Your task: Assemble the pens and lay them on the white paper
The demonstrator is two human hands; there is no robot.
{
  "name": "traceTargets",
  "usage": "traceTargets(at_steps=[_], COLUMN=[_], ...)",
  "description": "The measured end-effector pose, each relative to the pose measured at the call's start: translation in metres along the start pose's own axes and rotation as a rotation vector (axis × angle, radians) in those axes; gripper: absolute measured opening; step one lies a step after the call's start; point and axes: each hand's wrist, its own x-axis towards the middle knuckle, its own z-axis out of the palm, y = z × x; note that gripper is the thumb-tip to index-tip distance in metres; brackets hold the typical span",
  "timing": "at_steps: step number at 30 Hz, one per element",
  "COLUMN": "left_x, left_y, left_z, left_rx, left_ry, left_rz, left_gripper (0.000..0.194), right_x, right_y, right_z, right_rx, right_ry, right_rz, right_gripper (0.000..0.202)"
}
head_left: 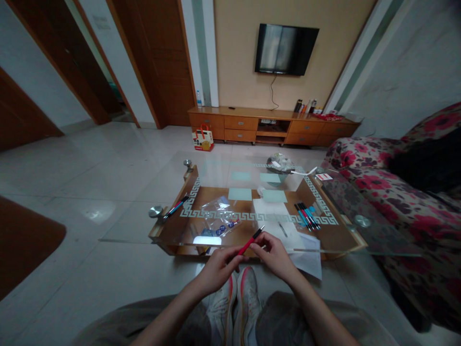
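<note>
Just above the near edge of the glass table, a red pen [247,245] with a black grip slants up to the right, its tip end away from me. My left hand [221,269] is closed on its rear end. Curled fingers of my right hand [273,254] pinch at the pen's front half, near the black grip. Several red and blue pens [306,216] lie side by side on the glass to the right. At the table's left end lie a few more pens [176,207]. Between them rests a clear plastic bag [219,214] with blue round marks.
The glass coffee table [126,230] has a shelf below. White paper sheets [308,257] overhang its near edge. A bowl with a crumpled bag [280,163] stands at the far side. A floral sofa [382,182] is on the right; a paper bag [203,139] stands by the TV cabinet [241,124].
</note>
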Motion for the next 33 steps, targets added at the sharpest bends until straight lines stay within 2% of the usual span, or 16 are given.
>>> traceTargets(at_steps=[5,7,9,11,13,17,19,21,23,26,33], left_x=[0.0,-0.001,-0.002,-0.004,-0.004,-0.003,-0.003,-0.002,-0.001,-0.001,-0.001], left_y=[0.003,0.0,-0.004,-0.008,-0.01,-0.008,-0.006,-0.004,-0.004,-0.005,-0.005], left_z=[0.001,0.002,0.002,0.003,0.002,0.0,-0.002,-0.002,-0.003,-0.003,-0.003], left_rx=[-0.019,-0.004,0.014,0.019,0.016,0.022,0.025,0.029,0.04,0.06,0.089], left_ry=[-0.035,-0.039,-0.018,0.014,0.036,0.06,0.07,0.072,0.073,0.077,0.075], left_rz=[0.011,0.006,0.006,0.005,-0.004,-0.018,-0.012,-0.009,-0.011,-0.015,-0.026], left_gripper=[0.041,0.043,0.047,0.049,0.048,0.044,0.042,0.04,0.039,0.037,0.036], right_x=[-0.004,-0.002,0.003,0.01,0.018,0.033,0.038,0.042,0.044,0.046,0.048], right_y=[0.005,0.005,0.004,0.004,0.006,0.022,0.035,0.048,0.06,0.07,0.067], right_z=[0.012,0.01,-0.001,-0.022,-0.054,-0.125,-0.151,-0.167,-0.173,-0.171,-0.154], right_rx=[-0.007,0.025,0.076,0.128,0.071,-0.501,-0.765,-0.944,-1.014,-1.061,-1.15], right_ry=[-0.063,-0.039,0.023,0.117,0.235,0.505,0.517,0.563,0.573,0.555,0.56], right_rz=[-0.021,-0.001,0.027,0.046,0.066,0.022,-0.026,-0.066,-0.088,-0.074,-0.024], right_gripper=[0.029,0.028,0.028,0.03,0.029,0.019,0.016,0.016,0.018,0.019,0.021])
